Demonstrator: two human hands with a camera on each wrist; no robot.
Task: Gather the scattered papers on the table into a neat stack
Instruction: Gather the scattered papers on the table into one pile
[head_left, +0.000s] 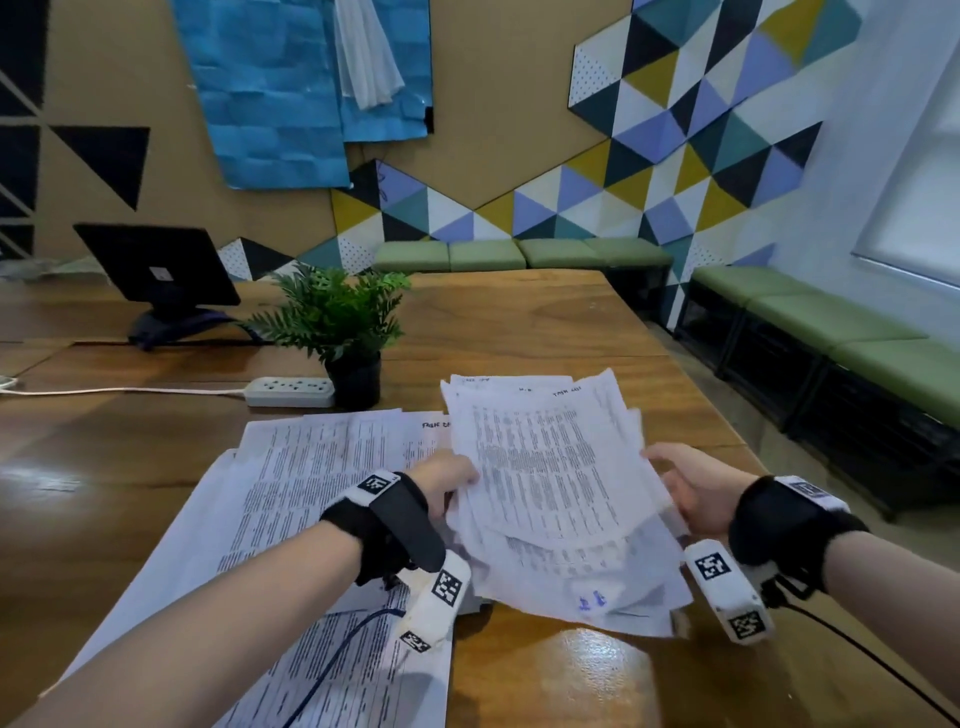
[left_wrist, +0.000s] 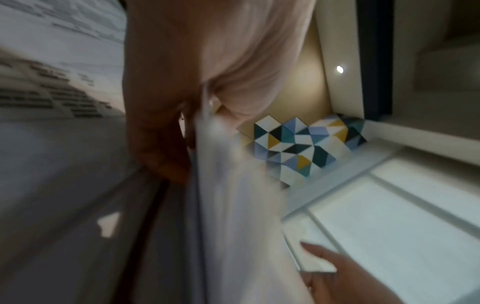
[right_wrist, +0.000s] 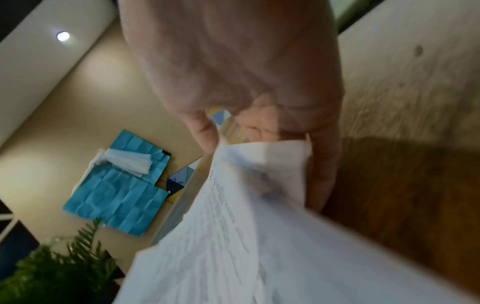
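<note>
A loose, uneven bundle of printed papers (head_left: 550, 488) is held up off the wooden table (head_left: 545, 322), sheets fanned and askew. My left hand (head_left: 447, 480) grips its left edge, thumb over the top sheet. My right hand (head_left: 685, 488) grips the right edge, and the right wrist view shows thumb and fingers pinching the papers (right_wrist: 246, 216). In the left wrist view the bundle (left_wrist: 233, 205) appears edge-on below my left hand (left_wrist: 182, 123), with my right hand (left_wrist: 345, 277) at the far side. Several more printed sheets (head_left: 291, 493) lie overlapping on the table under my left forearm.
A potted fern (head_left: 337, 322) and a white power strip (head_left: 290, 391) stand just behind the papers. A dark tablet on a stand (head_left: 158, 275) is at the back left. A blue cable (head_left: 337, 660) crosses the flat sheets. Green benches (head_left: 831, 332) line the walls.
</note>
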